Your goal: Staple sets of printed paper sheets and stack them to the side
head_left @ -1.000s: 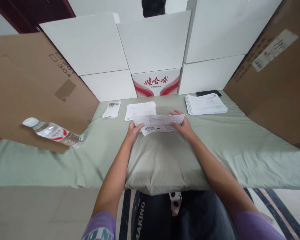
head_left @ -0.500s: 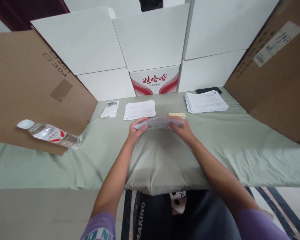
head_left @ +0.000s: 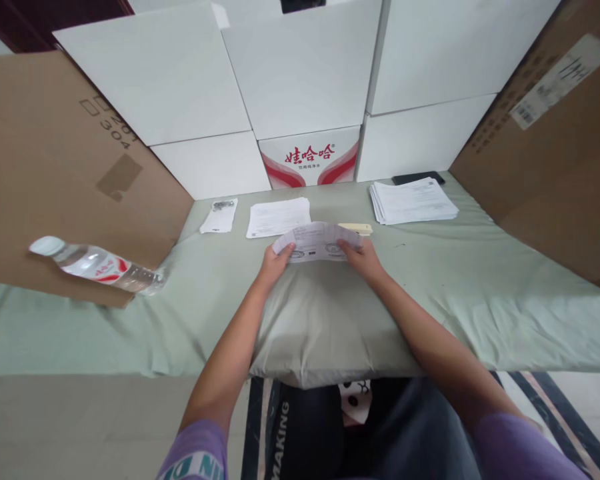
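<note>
Paper [head_left: 316,241] (a printed sheet, bowed upward) spans between both hands above the green-covered tabletop [head_left: 480,280]. Left hand [head_left: 275,261] pinches its left edge; right hand [head_left: 361,257] pinches its right edge.

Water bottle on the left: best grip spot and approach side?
Grip the water bottle across its clear mid-body, near the red label, coming from above. It lies on its side, cap pointing left, on the green cloth, against the cardboard, so its rear side is blocked.

Makeshift home workspace: cloth-covered table [head_left: 480,300], stacked cartons [head_left: 310,73], paper stacks [head_left: 413,201].
</note>
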Demonstrator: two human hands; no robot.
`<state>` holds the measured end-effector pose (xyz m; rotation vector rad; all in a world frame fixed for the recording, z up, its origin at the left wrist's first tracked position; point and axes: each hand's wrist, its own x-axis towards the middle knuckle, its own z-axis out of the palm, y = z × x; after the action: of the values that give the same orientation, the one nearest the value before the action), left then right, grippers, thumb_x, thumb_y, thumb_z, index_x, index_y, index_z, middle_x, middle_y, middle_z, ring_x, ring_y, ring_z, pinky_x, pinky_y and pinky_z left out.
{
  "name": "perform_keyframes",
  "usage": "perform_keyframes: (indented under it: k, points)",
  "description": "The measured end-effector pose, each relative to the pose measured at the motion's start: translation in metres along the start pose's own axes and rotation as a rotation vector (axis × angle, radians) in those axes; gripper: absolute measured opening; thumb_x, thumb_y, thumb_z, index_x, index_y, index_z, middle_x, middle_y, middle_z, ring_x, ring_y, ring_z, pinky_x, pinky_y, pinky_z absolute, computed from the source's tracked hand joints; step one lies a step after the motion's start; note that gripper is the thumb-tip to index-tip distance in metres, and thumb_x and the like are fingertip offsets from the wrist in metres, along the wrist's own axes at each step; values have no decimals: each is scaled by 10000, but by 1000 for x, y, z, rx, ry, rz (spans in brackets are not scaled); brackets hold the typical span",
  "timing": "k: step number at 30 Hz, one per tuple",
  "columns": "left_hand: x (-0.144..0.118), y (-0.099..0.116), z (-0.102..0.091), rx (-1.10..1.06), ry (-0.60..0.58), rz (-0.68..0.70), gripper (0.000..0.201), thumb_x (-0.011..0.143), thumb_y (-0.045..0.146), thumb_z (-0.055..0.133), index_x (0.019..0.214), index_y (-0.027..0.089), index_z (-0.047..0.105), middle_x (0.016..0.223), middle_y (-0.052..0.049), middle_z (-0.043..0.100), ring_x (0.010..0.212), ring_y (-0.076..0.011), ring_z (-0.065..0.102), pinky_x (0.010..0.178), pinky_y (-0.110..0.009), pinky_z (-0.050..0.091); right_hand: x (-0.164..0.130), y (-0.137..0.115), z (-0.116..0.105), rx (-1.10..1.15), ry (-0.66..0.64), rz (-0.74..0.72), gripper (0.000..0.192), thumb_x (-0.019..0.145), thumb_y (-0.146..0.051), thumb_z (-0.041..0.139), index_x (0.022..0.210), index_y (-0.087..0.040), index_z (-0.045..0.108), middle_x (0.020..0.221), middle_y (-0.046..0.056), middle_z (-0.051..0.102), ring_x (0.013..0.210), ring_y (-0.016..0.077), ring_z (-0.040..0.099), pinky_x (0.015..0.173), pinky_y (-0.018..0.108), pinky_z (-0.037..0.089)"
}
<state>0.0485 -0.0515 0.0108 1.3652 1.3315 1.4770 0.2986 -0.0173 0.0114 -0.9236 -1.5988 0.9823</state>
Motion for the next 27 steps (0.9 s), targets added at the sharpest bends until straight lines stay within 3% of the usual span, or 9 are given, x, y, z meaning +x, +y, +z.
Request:
perform_keyframes:
  k: [8,13,17,22,27]
  points:
    - [1,-5,-4,109,-77,13,620,803,645,713,1106,106,756,1110,-146,789,1071,-284,733,1003,-406,558,2,5,-3,-89,-13,1,438,901,-599,596,934,-210,794,921,61,788,909,282,738,910,475,588]
    - [4,-9,-7,157,-58,39,577,826,606,698,1111,107,745,1162,-159,776,1117,-298,719,1047,-429,535,3,6,-3,-65,-35,-3,403,907,-569,597,995,-227,794,994,59,790,980,275,736,978,472,562]
    - [8,-14,-9,273,-22,23,491,929,508,565,1164,105,719,1165,-138,777,1121,-276,710,1046,-411,525,3,5,-2,-51,-40,70,402,889,-556,615,1004,-205,775,990,73,789,966,286,731,917,476,579]
    - [15,-16,-22,454,-18,-25,433,959,376,495,1247,126,700,1259,-127,746,1183,-279,682,1070,-393,497,8,0,-8,135,74,229,431,868,-499,646,1170,-194,681,876,68,784,761,230,741,728,385,604]
    - [16,-14,-30,583,-75,-142,459,931,306,485,1298,122,690,1203,-137,763,1153,-318,691,1048,-427,498,18,1,-26,247,330,346,295,863,-408,629,1091,-223,611,849,51,783,659,185,728,626,316,582]
